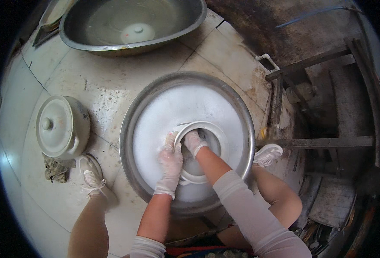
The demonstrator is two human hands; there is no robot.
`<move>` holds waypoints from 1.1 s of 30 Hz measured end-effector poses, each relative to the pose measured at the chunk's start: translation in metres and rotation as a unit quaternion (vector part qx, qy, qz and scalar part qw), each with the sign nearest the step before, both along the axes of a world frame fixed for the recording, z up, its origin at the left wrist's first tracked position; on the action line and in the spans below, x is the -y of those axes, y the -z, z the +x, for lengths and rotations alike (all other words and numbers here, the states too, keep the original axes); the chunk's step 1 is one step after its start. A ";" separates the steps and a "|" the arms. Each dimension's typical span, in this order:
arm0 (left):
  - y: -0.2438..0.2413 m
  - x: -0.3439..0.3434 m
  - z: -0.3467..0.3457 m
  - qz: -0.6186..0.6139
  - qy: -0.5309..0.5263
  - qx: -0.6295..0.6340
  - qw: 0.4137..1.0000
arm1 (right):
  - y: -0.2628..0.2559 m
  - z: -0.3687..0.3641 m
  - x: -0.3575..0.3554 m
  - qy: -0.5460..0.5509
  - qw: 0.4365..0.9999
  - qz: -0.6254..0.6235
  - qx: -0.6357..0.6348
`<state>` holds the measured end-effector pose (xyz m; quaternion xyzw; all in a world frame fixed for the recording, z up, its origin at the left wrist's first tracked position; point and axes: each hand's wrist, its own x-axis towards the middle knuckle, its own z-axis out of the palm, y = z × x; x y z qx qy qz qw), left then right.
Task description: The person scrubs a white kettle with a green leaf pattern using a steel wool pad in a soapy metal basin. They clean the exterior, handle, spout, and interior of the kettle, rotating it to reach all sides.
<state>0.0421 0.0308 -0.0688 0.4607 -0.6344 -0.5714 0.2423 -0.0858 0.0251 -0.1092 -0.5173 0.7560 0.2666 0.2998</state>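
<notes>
A round metal basin [249, 135] full of white suds stands on the floor between my feet. In it a white ceramic pot [220, 132] lies partly sunk in the foam, its round mouth facing up. My left hand [170, 156], in a thin translucent glove, grips the pot's left rim, thumb on the near side. My right hand [194, 142], gloved too, reaches through the mouth into the pot; its fingertips are hidden, and whether it holds anything does not show.
A lidded white ceramic pot [80, 124] stands at the left, beside a crumpled grey rag [56, 169] and my shoe. Beyond is a large metal tub [198, 22] of cloudy water with a white lid [138, 33] in it. A dark frame [309, 143] stands at the right.
</notes>
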 end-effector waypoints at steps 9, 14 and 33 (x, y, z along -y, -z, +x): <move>0.012 -0.012 -0.011 -0.046 -0.029 -0.051 0.997 | 0.023 -0.012 -0.103 0.224 0.971 -0.051 -0.066; 0.009 -0.015 -0.026 -0.023 -0.006 -0.051 0.998 | 0.049 0.011 -0.147 0.146 0.953 -0.117 0.238; 0.001 -0.021 -0.013 -0.040 0.086 0.019 0.995 | -0.040 0.021 -0.111 0.026 0.963 0.111 0.245</move>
